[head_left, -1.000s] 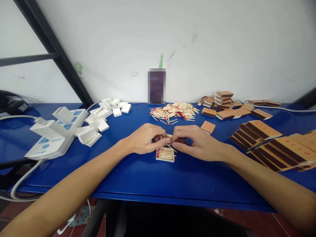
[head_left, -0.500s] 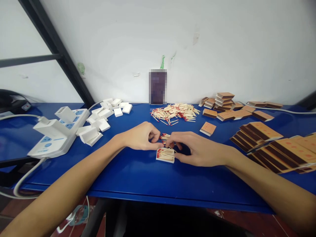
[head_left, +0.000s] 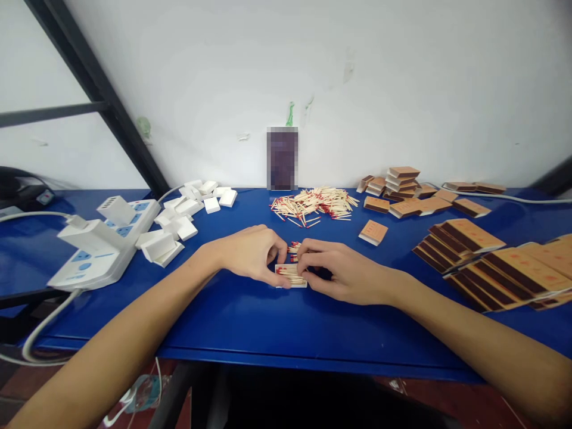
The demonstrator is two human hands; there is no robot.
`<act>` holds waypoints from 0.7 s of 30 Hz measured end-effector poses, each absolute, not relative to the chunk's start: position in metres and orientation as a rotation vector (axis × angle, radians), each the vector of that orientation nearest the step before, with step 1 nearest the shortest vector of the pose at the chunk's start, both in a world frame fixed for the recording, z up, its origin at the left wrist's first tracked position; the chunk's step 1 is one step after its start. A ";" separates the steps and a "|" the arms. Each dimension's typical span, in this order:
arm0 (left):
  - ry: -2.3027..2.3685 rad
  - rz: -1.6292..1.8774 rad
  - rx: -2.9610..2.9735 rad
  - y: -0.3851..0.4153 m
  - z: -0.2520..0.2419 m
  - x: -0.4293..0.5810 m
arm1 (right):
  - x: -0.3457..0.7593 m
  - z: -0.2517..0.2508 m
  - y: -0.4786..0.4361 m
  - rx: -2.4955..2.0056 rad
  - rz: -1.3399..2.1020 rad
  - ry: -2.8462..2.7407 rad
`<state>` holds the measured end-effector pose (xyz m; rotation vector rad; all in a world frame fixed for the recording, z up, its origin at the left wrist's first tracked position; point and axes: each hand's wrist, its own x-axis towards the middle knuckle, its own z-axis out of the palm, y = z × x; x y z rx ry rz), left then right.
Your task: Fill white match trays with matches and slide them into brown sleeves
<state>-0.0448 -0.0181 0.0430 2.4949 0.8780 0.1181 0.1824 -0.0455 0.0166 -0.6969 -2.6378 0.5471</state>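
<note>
A small white matchbox tray point(head_left: 292, 285) lies on the blue table, with red-tipped matches point(head_left: 290, 274) lying lengthwise in it. My left hand point(head_left: 250, 253) is curled round the tray's left end, thumb at the front edge and fingers behind. At the right end, my right hand point(head_left: 342, 271) has its thumb and fingers drawn together over the matches' plain ends; whatever its fingertips pinch is hidden. Just behind the tray, a few loose matches point(head_left: 294, 249) show between both hands.
A big heap of matches point(head_left: 313, 205) lies farther back. Empty white trays point(head_left: 179, 208) and a power strip point(head_left: 107, 244) are on the left. Orange matchbox sleeves point(head_left: 473, 235) are piled on the right, one sleeve point(head_left: 373, 232) apart. A pixelated dark rectangle point(head_left: 282, 158) stands against the wall.
My left thumb has come down onto the tray's front left edge. The tray has shifted slightly left, and my right fingertips have moved over its right end.
</note>
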 end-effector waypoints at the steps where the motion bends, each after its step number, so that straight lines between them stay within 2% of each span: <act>1: 0.871 0.140 2.526 -0.018 0.043 -0.045 | 0.182 0.017 -0.046 -0.708 0.542 -2.631; 7: 0.868 0.195 2.678 -0.019 0.042 -0.044 | 0.178 0.013 -0.047 -0.782 0.398 -2.671; 21: 0.926 0.121 2.608 -0.024 0.049 -0.041 | 0.182 0.018 -0.043 -0.822 0.237 -2.573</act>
